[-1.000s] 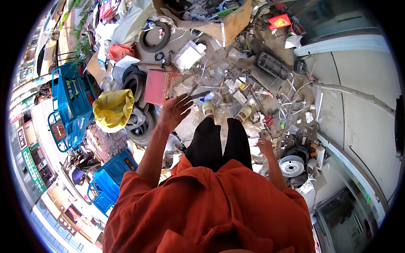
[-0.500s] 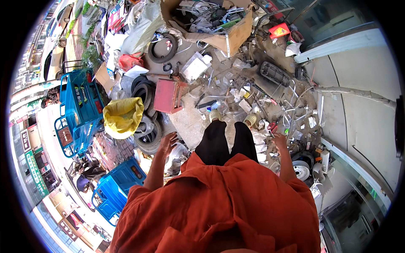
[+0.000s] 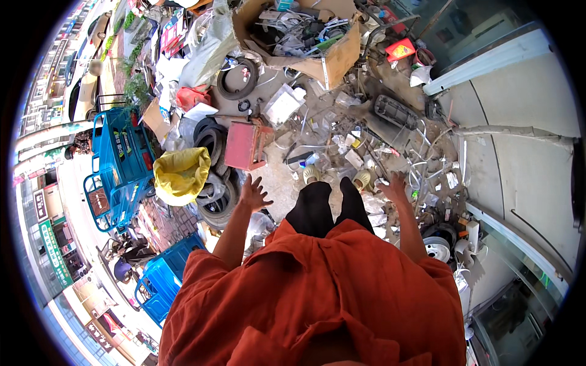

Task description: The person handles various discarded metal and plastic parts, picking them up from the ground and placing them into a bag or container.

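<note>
My left hand (image 3: 254,194) is held out with its fingers spread and nothing in it. Beyond it stands a small red stool (image 3: 243,146), apart from the fingers. Old tyres (image 3: 215,198) and a yellow sack (image 3: 181,175) are left of that hand. Out on the right, my right hand (image 3: 394,188) is empty with its fingers apart, above scattered scraps (image 3: 374,210) of plastic and paper. Between the hands are my black-trousered legs (image 3: 311,210) and light shoes (image 3: 362,177).
A large cardboard box (image 3: 339,61) of mixed scrap stands ahead. A lone tyre (image 3: 238,79) and a white container (image 3: 284,105) lie nearer. Blue three-wheeled carts (image 3: 122,158) are at left, a pale wall (image 3: 525,158) at right. A wheel rim (image 3: 436,249) lies near the wall.
Both hands have moved forward and a little inward. The fingers of my left hand have spread wider. The view has shifted slightly.
</note>
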